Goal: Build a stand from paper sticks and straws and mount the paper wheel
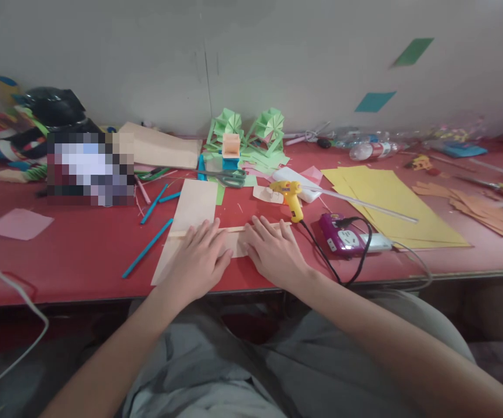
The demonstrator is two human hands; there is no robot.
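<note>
Both hands are laid flat on a pale wooden board [193,212], with the fingers spread wide and nothing gripped. The left hand [199,258] is pressed on the middle of the board. The right hand [273,249] is pressed just beside it, on a thin wooden strip [234,229] that is laid across the board. The board is long, flat and light tan, and it is found near the front edge of the red bench [81,249], right in front of the person. A second, bigger board [160,148] is seen farther back, tilted by the wall.

One yellow glue gun [290,197] is stood just past the right hand, with its black cord run over the edge of the bench. One purple power strip [342,235] is set near it. Three blue sticks [147,248] are counted to the left of the board. One pair of scissors [229,176] is laid behind the board. Two green paper models [251,130] are placed by the wall, with a small orange box [230,145] between them. Yellow paper sheets [391,203] are spread on the right, with a long white rod [365,203] across them. One pink paper square [18,223] is seen far left. One clear bottle [371,151] is laid on its side at the back; its label cannot be read. No writing can be read anywhere.
</note>
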